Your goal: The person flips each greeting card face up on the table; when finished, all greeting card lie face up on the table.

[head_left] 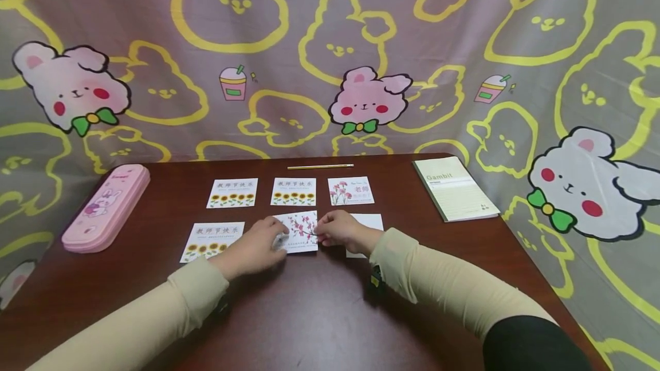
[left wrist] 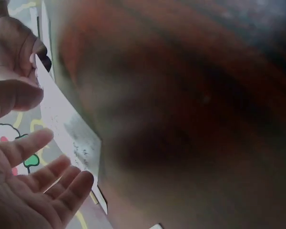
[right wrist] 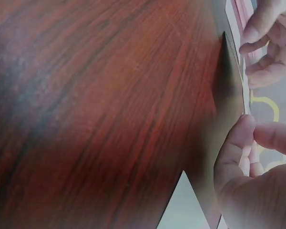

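A white card with pink blossom branches (head_left: 301, 231) is slightly raised off the table in the head view. My right hand (head_left: 340, 228) pinches its right edge between thumb and fingertips, as the right wrist view also shows. At its left side is my left hand (head_left: 258, 248), fingers loosely extended and spread; in the left wrist view they lie close against the card (left wrist: 69, 124), and contact is hard to tell. A sunflower card (head_left: 213, 236) lies partly behind the left hand. Beneath my right wrist lies a blank-looking white card (head_left: 372, 222), partly covered.
Two sunflower cards (head_left: 232, 193) (head_left: 294, 192) and a pink-flower card (head_left: 350, 190) form a row behind. A pencil (head_left: 319, 166) lies at the back edge. To the left is a pink pencil case (head_left: 105, 208), to the right a notebook (head_left: 456, 188). A patterned curtain (head_left: 289, 79) surrounds the table.
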{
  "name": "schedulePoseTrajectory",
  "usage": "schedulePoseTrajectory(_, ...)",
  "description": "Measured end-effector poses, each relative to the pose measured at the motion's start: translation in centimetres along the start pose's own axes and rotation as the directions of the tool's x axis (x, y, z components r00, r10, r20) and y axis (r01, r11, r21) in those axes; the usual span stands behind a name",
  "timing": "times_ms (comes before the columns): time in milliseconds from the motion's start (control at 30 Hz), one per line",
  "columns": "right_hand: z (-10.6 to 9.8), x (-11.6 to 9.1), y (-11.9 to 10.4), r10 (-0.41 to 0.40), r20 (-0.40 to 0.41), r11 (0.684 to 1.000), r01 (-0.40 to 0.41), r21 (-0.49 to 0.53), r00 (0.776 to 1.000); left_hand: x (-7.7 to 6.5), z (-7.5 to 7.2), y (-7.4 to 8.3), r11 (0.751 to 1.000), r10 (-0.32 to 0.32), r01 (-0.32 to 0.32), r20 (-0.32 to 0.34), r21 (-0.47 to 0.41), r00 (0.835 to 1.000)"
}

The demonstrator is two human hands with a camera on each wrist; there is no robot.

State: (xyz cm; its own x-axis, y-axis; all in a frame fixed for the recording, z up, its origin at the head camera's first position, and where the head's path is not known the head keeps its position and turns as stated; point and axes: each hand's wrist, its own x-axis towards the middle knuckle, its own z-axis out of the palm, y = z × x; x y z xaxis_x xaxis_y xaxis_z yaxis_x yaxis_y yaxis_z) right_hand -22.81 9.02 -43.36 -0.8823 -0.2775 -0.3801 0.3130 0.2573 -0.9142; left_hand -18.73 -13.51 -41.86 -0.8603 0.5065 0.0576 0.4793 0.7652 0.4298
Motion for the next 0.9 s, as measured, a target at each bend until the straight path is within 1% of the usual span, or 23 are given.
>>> schedulePoseTrajectory(100,-0.1,-0.1,0.0,0.003,0.019,1.0,-0.003,-0.028,1.0,-0.1,0.2,0.2,0.998,0.028,-0.031,0.067,0.051,0.997)
schedulePoseTrajectory(200,-0.6,-0.2,-0.1,0.015,0.042,0.999,-0.013,-0.04,0.999,0.0,0.3,0.2,0.995,0.039,-0.049,0.107,0.087,0.993)
schedulePoseTrajectory(267,-1.1,-0.3,-0.3,0.023,0.055,0.999,-0.021,-0.036,0.998,0.0,0.3,0.1,0.991,0.054,-0.068,0.124,0.113,0.991)
schedulePoseTrajectory(400,-2.8,-0.6,-0.9,0.019,0.061,1.0,-0.019,-0.005,0.998,0.0,0.2,-0.2,0.987,0.063,-0.082,0.138,0.141,0.988)
schedulePoseTrajectory(500,-4.8,-1.0,-1.2,0.0,0.049,1.0,-0.001,0.017,0.999,0.0,0.3,-0.3,0.986,0.062,-0.083,0.14,0.145,0.988)
schedulePoseTrajectory(567,-6.3,-1.3,-1.3,-0.014,0.029,1.0,0.014,0.012,0.999,0.1,0.3,-0.2,0.987,0.06,-0.079,0.138,0.141,0.989)
schedulePoseTrajectory(700,-9.2,-2.0,-1.2,-0.016,-0.026,0.999,0.015,-0.039,1.0,0.3,0.2,0.1,0.99,0.059,-0.073,0.115,0.124,0.992)
schedulePoseTrajectory(800,-11.1,-2.5,-0.9,-0.01,-0.052,0.997,0.005,-0.077,0.999,1.0,0.2,0.9,0.992,0.065,-0.073,0.086,0.1,0.994)
schedulePoseTrajectory(900,-12.6,-2.9,-0.5,-0.007,-0.06,0.996,0.002,-0.085,0.998,2.0,0.2,2.2,0.994,0.081,-0.086,0.066,0.07,0.995)
